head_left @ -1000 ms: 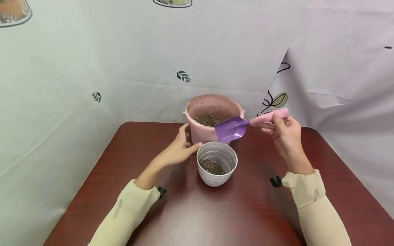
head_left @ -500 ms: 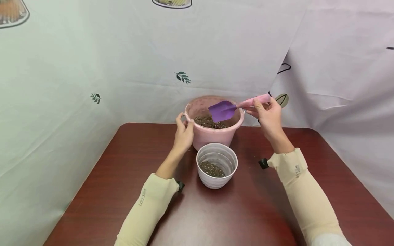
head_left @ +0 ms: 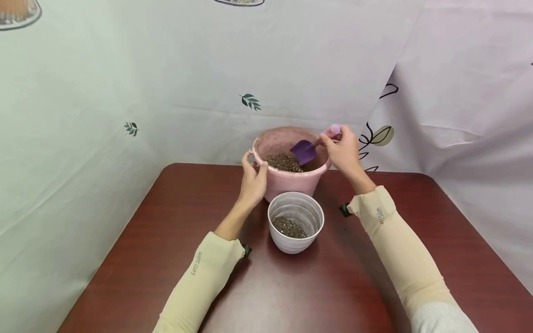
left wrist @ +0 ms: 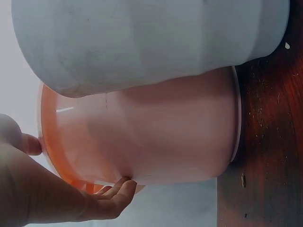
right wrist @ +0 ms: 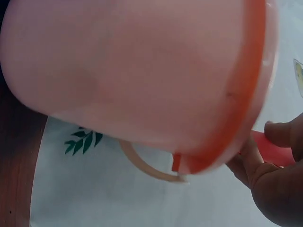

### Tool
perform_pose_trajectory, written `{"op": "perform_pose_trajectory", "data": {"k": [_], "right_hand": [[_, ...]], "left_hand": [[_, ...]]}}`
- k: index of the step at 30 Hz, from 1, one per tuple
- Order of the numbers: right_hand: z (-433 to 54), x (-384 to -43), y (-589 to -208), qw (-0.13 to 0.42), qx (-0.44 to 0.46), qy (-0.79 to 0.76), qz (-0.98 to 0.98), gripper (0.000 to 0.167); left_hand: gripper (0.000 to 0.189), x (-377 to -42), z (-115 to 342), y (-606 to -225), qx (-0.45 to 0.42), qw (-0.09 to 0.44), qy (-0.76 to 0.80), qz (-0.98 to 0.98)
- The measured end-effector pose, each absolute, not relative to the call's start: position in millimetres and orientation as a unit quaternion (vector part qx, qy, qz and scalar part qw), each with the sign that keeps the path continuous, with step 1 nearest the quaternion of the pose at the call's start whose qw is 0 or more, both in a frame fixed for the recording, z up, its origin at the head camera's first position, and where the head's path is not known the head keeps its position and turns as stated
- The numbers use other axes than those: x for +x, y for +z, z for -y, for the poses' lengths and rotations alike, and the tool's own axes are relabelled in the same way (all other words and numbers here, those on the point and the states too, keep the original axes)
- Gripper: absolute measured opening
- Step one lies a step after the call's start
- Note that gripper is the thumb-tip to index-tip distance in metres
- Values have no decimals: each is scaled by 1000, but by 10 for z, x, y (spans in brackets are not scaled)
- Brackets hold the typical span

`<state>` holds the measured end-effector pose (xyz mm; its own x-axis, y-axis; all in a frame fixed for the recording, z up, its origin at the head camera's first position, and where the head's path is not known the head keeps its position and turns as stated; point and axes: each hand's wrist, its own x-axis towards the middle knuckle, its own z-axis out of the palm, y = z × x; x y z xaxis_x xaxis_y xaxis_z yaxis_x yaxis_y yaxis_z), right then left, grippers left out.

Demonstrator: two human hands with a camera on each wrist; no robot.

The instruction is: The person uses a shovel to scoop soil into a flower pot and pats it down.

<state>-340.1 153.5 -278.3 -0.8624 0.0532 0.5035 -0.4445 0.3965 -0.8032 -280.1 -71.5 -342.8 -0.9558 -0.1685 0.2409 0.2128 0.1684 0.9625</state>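
Note:
A pink bucket (head_left: 291, 184) holds dark soil (head_left: 285, 163). My left hand (head_left: 253, 182) grips its left rim, the thumb at the rim and the other fingers (left wrist: 118, 198) against the outer wall. In my right hand (head_left: 344, 150) is a small shovel with a purple blade (head_left: 304, 151) and a pink handle (right wrist: 272, 150). The blade points down inside the bucket, at or just over the soil; exact contact is unclear. In front of the bucket stands a ribbed white pot (head_left: 294, 243) with some soil (head_left: 289, 227) in its bottom.
Both containers stand on a reddish-brown table (head_left: 283, 296). Behind it hangs a pale cloth (head_left: 191, 83) with leaf prints, close to the bucket. The bucket's bail handle (right wrist: 147, 168) hangs down at its back. Soil crumbs (left wrist: 258, 113) lie on the tabletop.
My left hand has moved from beside the white pot up to the bucket's rim. The right hand has carried the shovel left, from over the white pot into the bucket, tipping its blade down.

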Motion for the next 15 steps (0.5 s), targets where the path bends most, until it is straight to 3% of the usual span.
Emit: {"op": "perform_pose_trajectory", "data": {"k": [15], "right_hand": [[-1427, -3359, -2797, 222, 182, 409, 866, 19]], "left_hand": [[62, -2787, 705, -3421, -27, 166, -617, 769]]}}
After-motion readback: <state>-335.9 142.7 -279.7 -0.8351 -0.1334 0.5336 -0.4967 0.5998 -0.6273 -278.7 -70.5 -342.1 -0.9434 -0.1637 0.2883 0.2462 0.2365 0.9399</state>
